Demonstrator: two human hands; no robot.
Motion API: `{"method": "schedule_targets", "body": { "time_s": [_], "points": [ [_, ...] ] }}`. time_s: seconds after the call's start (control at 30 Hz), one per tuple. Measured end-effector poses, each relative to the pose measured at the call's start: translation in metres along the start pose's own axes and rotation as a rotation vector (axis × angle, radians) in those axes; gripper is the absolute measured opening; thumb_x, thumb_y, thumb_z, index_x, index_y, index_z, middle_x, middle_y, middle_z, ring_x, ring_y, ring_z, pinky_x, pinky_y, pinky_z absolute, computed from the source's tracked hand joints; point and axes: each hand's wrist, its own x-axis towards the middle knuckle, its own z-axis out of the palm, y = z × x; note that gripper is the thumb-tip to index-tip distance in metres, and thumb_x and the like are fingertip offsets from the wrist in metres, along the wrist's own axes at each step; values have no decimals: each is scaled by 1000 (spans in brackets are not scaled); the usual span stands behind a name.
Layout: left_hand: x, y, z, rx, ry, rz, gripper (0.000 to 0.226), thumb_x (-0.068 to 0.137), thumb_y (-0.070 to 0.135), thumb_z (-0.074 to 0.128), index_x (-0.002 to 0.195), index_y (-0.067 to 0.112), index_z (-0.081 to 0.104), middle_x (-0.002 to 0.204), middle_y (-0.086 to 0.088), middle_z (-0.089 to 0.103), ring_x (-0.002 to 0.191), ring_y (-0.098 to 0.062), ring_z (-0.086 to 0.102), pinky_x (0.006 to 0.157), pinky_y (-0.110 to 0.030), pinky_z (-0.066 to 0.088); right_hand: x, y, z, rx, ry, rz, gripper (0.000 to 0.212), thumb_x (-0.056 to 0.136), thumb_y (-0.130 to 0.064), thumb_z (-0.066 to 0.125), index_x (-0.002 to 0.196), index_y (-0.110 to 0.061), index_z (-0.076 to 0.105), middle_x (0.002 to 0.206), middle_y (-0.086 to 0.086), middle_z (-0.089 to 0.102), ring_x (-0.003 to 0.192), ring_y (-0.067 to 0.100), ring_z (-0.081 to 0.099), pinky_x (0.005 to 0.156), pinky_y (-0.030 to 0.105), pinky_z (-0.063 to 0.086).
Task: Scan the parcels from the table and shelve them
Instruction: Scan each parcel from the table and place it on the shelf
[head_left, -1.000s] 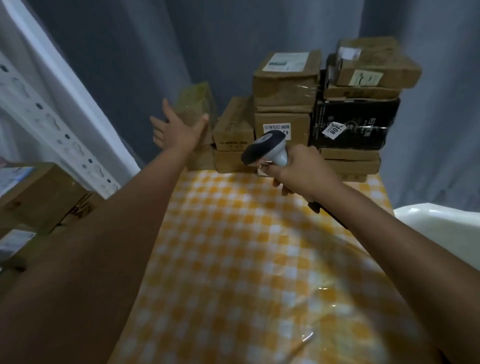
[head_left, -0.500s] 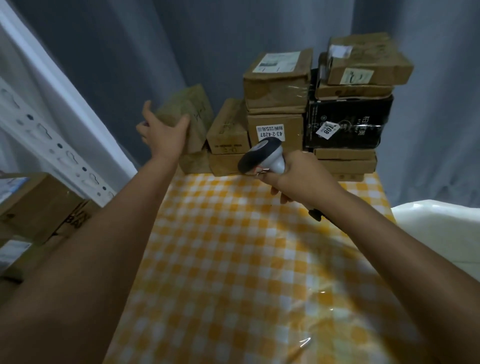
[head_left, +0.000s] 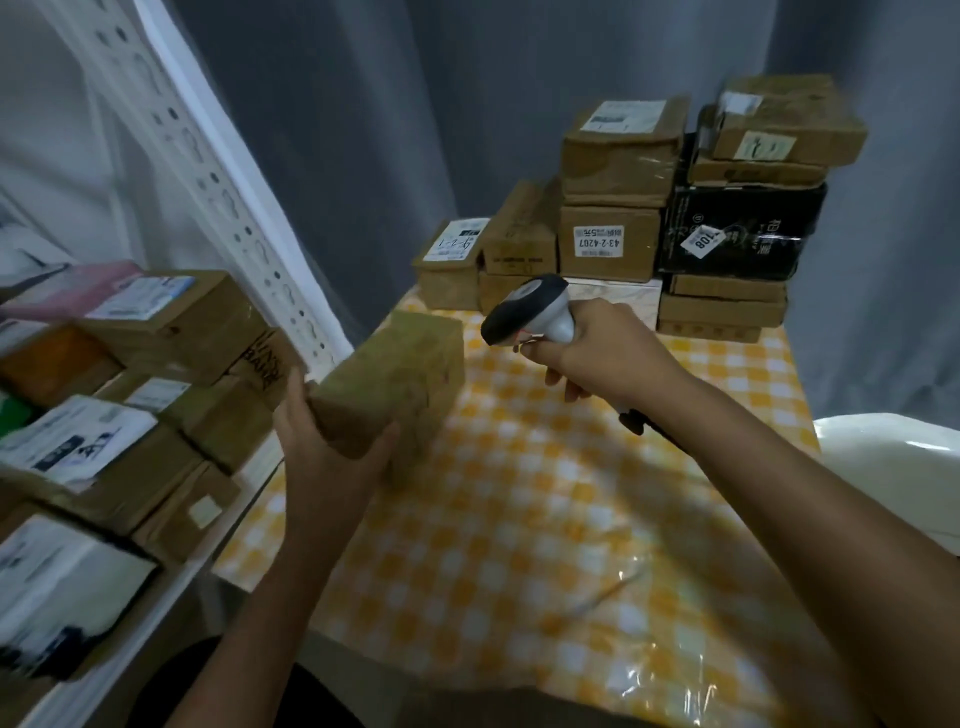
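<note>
Table (head_left: 519, 519) yellow-check cloth, grey curtain (head_left: 415, 130) | left hand (head_left: 322, 447) grips parcel (head_left: 395, 384) | right hand (head_left: 597, 353) grips scanner (head_left: 530, 312)

Dim, bluish light; glare glints on the plastic tablecloth (head_left: 597, 530), motion blur smears the held parcel (head_left: 395, 384), and wide-angle edges bow.

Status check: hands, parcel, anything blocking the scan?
Left hand grips a brown parcel, lifted over the table's near-left edge. Right hand holds the scanner, aimed left toward it. Nothing between them; no label visible on the parcel.
</note>
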Motion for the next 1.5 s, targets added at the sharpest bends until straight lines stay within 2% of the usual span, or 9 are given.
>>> {"method": "schedule_targets", "body": {
  "time_s": [0.2,0.33,0.5,0.63,0.77,0.9,1.0,1.23,1.5],
  "points": [
    [-18,-23,-16,292,-90,366,108,81,59,75,158,8,19,155,-16,26,141,-34,32,106,-46,37,-14,-34,10,59,-24,-33,27,92,-39,66,96,-13,71,72,0,75,54,16,71,66,36,62],
    [-26,-27,-7,516,-135,762,88,88,52,58,151,-1,29,147,-21,34,137,-38,34,112,-53,33,-21,-39,14,84,-17,-9,25,92,-36,66,99,-12,71,72,1,75,56,18,72,68,38,62],
    [-48,-33,13,613,-293,908,86,89,41,71,155,5,28,154,-14,41,146,-29,36,123,-54,23,-29,-36,21,93,-21,26,26,92,-32,66,97,-8,72,70,4,75,55,20,71,58,32,59],
    [-41,-12,1,303,-249,704,69,97,48,53,152,10,35,153,-8,40,143,-22,37,120,-39,25,-31,-30,25,113,-25,55,23,92,-30,67,100,-8,71,70,3,75,51,16,68,51,26,54],
    [2,0,-12,-14,-160,58,61,99,39,56,150,11,41,151,-12,41,138,-23,42,114,-39,36,-32,-33,27,133,-1,51,22,93,-29,67,100,-9,71,71,3,75,51,16,68,50,23,51],
    [16,-5,-17,-356,-517,-565,47,97,38,64,139,16,56,136,-8,63,118,-24,62,91,-36,52,-35,-42,30,139,10,25,20,94,-30,66,99,-11,69,72,2,75,55,20,70,56,29,56],
    [6,3,-19,-387,-679,-581,36,96,36,65,129,22,63,114,0,73,103,-18,68,76,-30,52,-34,-46,29,141,35,9,20,93,-31,66,99,-12,70,73,1,76,57,21,71,64,34,60],
    [9,14,-11,-251,-748,-517,56,90,44,72,138,42,45,124,6,64,111,-19,62,92,-37,51,-34,-42,28,198,100,21,23,92,-32,67,94,-9,71,74,3,76,58,23,71,63,36,60],
    [19,25,-2,-389,-575,-390,55,82,28,82,130,29,55,120,-6,66,99,-20,68,84,-36,57,-33,-38,18,234,154,22,27,91,-32,67,86,-6,71,73,12,75,57,26,70,64,40,60]
  ]
}}
